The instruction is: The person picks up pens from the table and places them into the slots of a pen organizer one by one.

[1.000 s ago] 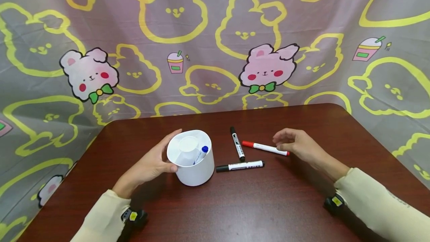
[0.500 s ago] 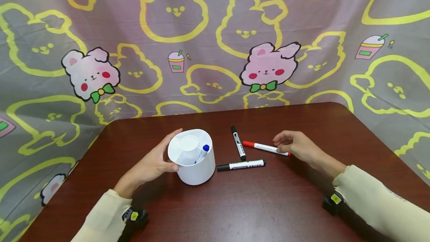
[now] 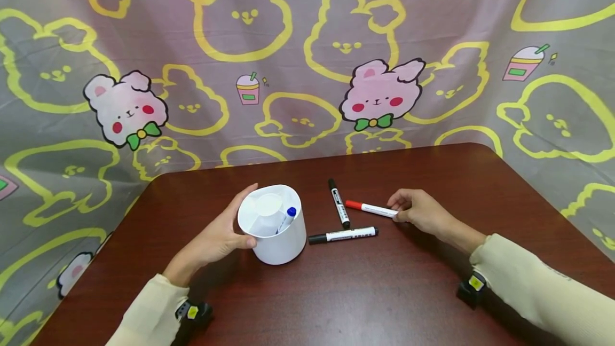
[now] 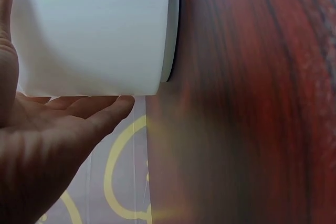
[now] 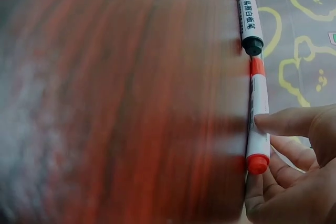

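OK, L fingers (image 4: pixel 110 117) grip white cup (image 3: pixel 281 250); R fingers (image 3: pixel 402 195) prob. pinch red-capped marker (image 3: pixel 377 210).

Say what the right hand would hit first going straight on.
The right hand pinches the red marker; beyond that, it would probably meet the farther black marker first, though depth is unclear.

The head camera looked forward and down over the worktop (image 3: pixel 355 292), while sideways close-ups from left and right wrists also caught the white holder (image 3: pixel 281 248) and red-capped marker (image 3: pixel 377 210), respectively.
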Tool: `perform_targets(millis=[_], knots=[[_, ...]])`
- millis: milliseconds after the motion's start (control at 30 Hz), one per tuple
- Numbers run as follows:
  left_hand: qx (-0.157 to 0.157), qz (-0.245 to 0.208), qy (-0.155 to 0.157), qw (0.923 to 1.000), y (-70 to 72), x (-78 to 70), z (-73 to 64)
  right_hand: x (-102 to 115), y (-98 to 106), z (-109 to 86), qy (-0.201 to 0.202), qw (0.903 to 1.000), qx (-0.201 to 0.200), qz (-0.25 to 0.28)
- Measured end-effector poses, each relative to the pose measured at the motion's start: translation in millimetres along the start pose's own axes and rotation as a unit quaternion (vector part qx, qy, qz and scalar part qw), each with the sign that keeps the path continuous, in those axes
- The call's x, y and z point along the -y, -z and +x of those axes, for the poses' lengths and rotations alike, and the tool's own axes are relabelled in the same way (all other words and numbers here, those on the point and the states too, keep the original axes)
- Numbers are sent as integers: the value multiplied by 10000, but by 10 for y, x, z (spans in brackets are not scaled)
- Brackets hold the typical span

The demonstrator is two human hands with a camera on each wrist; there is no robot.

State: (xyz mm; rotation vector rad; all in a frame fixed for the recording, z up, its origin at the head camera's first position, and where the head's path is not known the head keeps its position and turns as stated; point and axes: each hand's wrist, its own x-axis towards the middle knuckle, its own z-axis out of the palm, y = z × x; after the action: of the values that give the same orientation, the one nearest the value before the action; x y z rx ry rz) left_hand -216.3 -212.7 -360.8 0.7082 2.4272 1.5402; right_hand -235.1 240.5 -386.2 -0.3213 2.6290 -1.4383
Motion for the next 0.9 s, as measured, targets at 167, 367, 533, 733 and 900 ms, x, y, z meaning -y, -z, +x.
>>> perform_targets(millis=[167, 367, 533, 733, 900], knots=[[-30, -14, -1, 10000, -22, 3, 5, 5, -16, 1, 64, 9997, -126, -176], [-101, 113, 159, 9998, -26, -19, 12, 19, -20, -12, 112, 9990, -264, -332], [-127, 328, 128, 9993, -6, -54, 6, 50, -8, -17, 56, 9983, -497, -306], [-115, 436, 128, 9989, 19, -51, 7, 76, 37, -21, -80, 9979, -644, 42], [-96, 316, 103, 9994, 34, -22, 12, 87, 77, -43, -100, 9953, -898, 354]])
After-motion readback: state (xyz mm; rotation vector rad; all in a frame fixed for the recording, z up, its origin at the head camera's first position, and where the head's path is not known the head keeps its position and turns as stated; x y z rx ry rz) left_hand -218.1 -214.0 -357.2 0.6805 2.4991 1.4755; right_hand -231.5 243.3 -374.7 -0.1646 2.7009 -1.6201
